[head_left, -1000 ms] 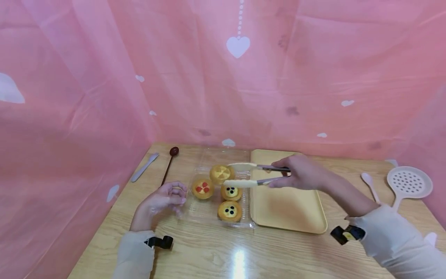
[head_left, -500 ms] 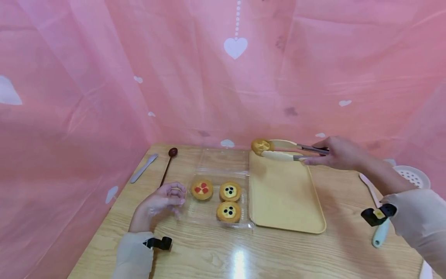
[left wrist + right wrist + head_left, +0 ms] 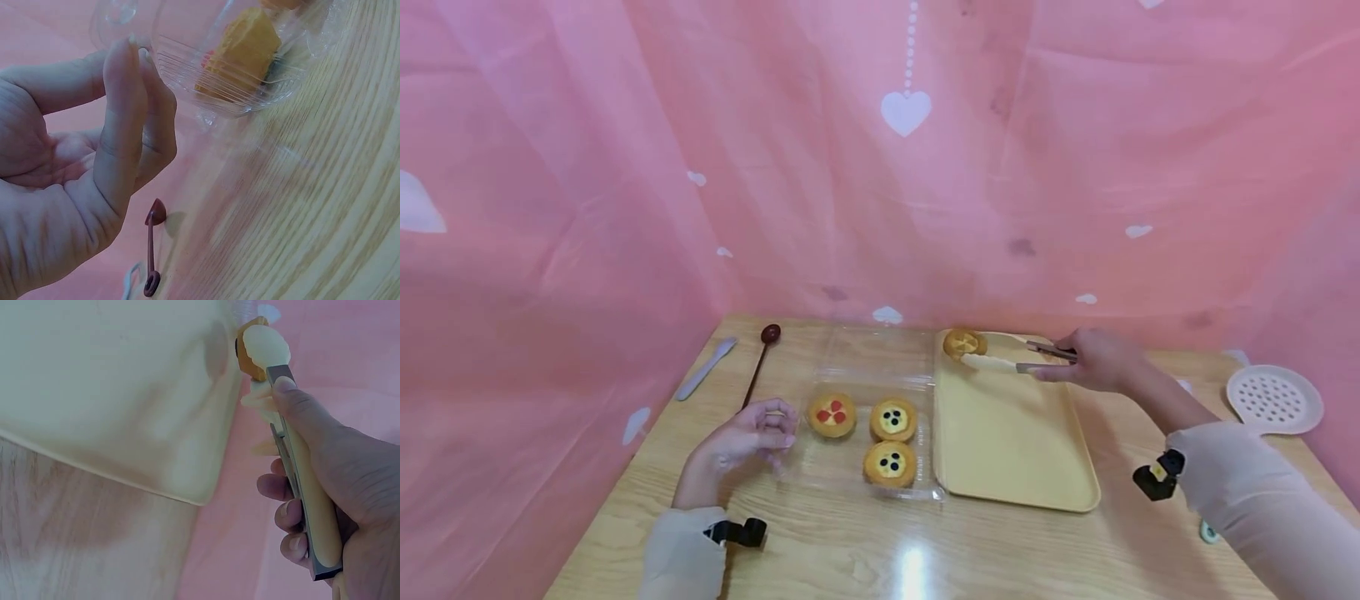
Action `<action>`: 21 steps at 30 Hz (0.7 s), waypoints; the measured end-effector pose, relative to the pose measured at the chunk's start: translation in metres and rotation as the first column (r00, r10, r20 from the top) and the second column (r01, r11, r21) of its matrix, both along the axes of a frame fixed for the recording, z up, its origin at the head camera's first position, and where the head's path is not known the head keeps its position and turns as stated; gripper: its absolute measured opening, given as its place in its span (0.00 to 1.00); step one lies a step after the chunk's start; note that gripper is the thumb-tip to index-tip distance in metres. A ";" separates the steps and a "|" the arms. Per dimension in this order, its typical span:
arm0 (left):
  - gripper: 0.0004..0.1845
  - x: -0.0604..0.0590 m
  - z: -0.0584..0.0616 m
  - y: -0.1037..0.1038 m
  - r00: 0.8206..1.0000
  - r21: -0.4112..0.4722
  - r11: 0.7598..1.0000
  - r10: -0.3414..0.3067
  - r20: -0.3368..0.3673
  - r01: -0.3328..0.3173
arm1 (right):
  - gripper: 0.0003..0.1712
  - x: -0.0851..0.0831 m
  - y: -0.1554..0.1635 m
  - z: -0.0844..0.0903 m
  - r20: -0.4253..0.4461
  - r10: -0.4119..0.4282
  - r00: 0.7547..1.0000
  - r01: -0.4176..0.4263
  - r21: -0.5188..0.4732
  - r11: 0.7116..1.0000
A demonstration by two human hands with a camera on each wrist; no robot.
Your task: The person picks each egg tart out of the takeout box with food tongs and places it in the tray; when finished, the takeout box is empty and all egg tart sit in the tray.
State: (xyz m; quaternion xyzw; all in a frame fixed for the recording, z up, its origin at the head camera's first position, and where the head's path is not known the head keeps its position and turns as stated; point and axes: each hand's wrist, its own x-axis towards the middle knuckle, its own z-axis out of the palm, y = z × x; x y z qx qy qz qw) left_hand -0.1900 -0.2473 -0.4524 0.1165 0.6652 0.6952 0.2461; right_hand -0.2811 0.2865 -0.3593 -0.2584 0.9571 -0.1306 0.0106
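Observation:
My right hand [image 3: 1101, 358] grips a pair of tongs [image 3: 312, 494] with cream tips. Between the tips is a tart [image 3: 964, 343] with a yellow wedge-patterned top, over the far left corner of the yellow tray [image 3: 1018, 442]. My left hand [image 3: 752, 437] is held beside the left edge of the clear plastic container [image 3: 842, 475], fingers loosely bent; in the left wrist view its fingertips [image 3: 128, 53] overlap the container's edge. Inside the container sit a tart with red pieces [image 3: 832, 415] and two tarts with dark dots, one dotted tart [image 3: 893, 419] behind the other dotted tart [image 3: 889, 464].
The container's clear lid [image 3: 876, 354] lies folded back behind it. At left are a lilac fork-like utensil [image 3: 706, 369] and a dark red long-handled spoon [image 3: 758, 367]. A perforated skimmer [image 3: 1273, 400] lies at far right. Pink curtains [image 3: 1000, 167] border the table.
My right hand has carried the tart in the tongs from over the container rightward to the tray's far left corner, lowering it over the last half second. The left hand has stayed in place.

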 end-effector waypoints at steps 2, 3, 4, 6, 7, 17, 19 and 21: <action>0.13 0.000 -0.001 0.001 1.000 0.003 1.000 -0.010 -0.008 0.010 | 0.24 0.000 0.001 -0.005 -0.002 -0.012 1.000 0.012 0.007 1.000; 0.13 -0.001 -0.001 0.002 1.000 0.005 1.000 -0.012 -0.010 0.012 | 0.24 0.000 0.001 -0.007 -0.002 -0.023 1.000 0.023 0.008 1.000; 0.13 -0.001 -0.002 0.002 1.000 0.006 1.000 -0.017 -0.014 0.017 | 0.25 -0.001 0.002 -0.010 -0.003 -0.031 1.000 0.031 0.008 0.999; 0.13 -0.002 -0.002 0.003 0.999 0.009 1.000 -0.026 -0.024 0.026 | 0.26 0.000 0.002 -0.014 -0.003 -0.044 0.999 0.044 0.009 0.999; 0.13 -0.002 -0.003 0.004 0.999 0.011 0.999 -0.031 -0.026 0.031 | 0.26 0.000 0.003 -0.016 -0.001 -0.054 0.999 0.054 0.012 0.998; 0.14 -0.003 -0.003 0.003 0.999 0.024 0.999 -0.038 -0.019 0.039 | 0.32 0.009 0.004 -0.021 0.028 -0.119 0.993 0.120 -0.043 0.992; 0.15 -0.003 -0.003 0.003 0.999 0.018 0.999 -0.031 -0.014 0.031 | 0.32 0.010 0.004 -0.020 0.035 -0.115 0.993 0.117 -0.059 0.991; 0.16 -0.003 -0.003 0.002 1.000 0.014 1.000 -0.024 -0.010 0.024 | 0.31 0.011 0.005 -0.018 0.052 -0.123 0.991 0.126 -0.066 0.990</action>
